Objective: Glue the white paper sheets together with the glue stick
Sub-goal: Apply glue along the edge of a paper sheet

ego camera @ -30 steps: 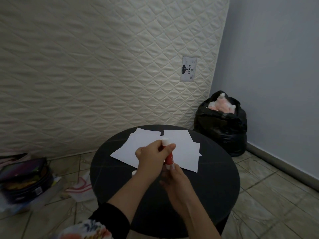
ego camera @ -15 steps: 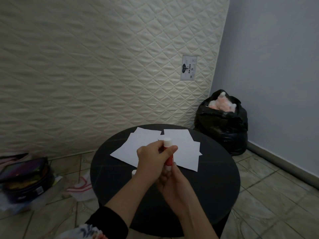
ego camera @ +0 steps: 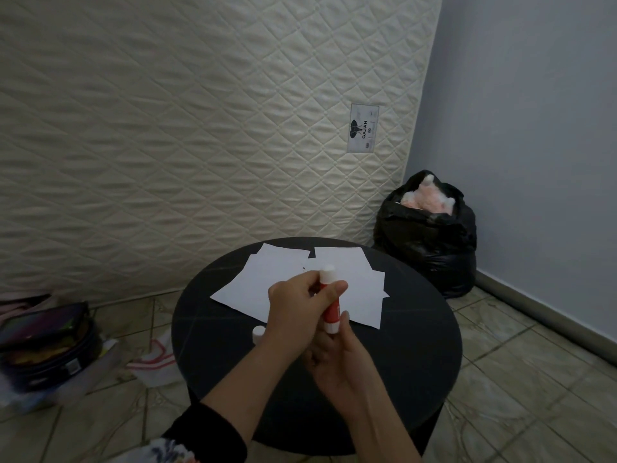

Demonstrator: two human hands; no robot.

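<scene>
The left hand (ego camera: pixel 300 305) is curled round the upper part of the glue stick (ego camera: pixel 330 300), thumb laid across its front and fingers wrapped behind, so the red tube stands close to upright above the table (ego camera: pixel 417 355) with its white tip uppermost. The right hand (ego camera: pixel 337 359) comes up from below and grips the white base of the stick between fingertips and thumb; how tightly it pinches is hard to tell, since the left hand covers most of those fingers. Both hands hover over the near half of the table, not touching it. Just left of the left wrist a small white cap (ego camera: pixel 257 331) stands on the dark tabletop, partly hidden by the forearm. Beyond the hands the paper sheets (ego camera: pixel 267 279) lie flat on the far half of the round black table, several white pieces overlapping one another in a loose fan, their corners pointing different ways. A dark sleeve (ego camera: pixel 213 436) with a floral cuff shows at the bottom edge. Behind the table a quilted cream mattress (ego camera: pixel 200 128) leans against the wall, a label (ego camera: pixel 364 128) sewn near its right edge. To the right, in the corner, sits a black bag (ego camera: pixel 430 242) with something pink and fluffy showing at its mouth. On the tiled floor (ego camera: pixel 521 379) at left lie a dark case (ego camera: pixel 46 345) and a white cloth with red stripes (ego camera: pixel 153 359)
</scene>
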